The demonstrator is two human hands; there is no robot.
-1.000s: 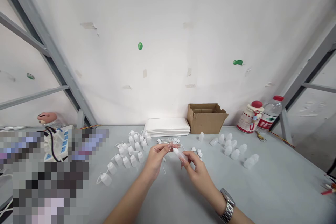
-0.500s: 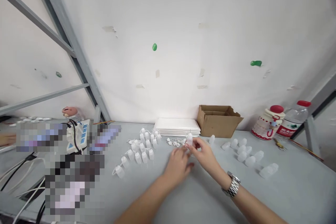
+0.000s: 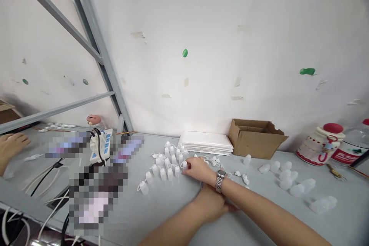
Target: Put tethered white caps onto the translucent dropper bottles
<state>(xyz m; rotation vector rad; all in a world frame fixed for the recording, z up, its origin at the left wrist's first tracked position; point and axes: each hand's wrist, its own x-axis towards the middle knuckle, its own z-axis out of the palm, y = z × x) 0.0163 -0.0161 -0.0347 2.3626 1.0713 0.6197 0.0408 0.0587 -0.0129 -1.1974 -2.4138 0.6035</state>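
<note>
Just below the middle of the frame, the right hand reaches leftward with its back turned mostly up, thumb and fingers pinched around a small white bottle. That bottle stands about upright at the right edge of a cluster of white bottles, most of them topped with caps and looped cords; whether its base touches the grey table I cannot tell. The right forearm comes up on a long slant from the lower right corner, its wrist nearly straight and ringed by a silver watch. Beneath it, the left arm rises from the bottom edge and angles to the right, so the two limbs cross near the watch. The left hand lies low and blurred, partly covered by the right forearm, with its fingers pointing to the right of the frame; I cannot tell whether they are curled or holding anything. Behind the right wrist lie loose white caps with cords, near a stack of white packets and a cardboard box. Cloudy bottles are scattered at the lower right, well apart from both hands. At the far left edge, another person's hand hangs over the table
</note>
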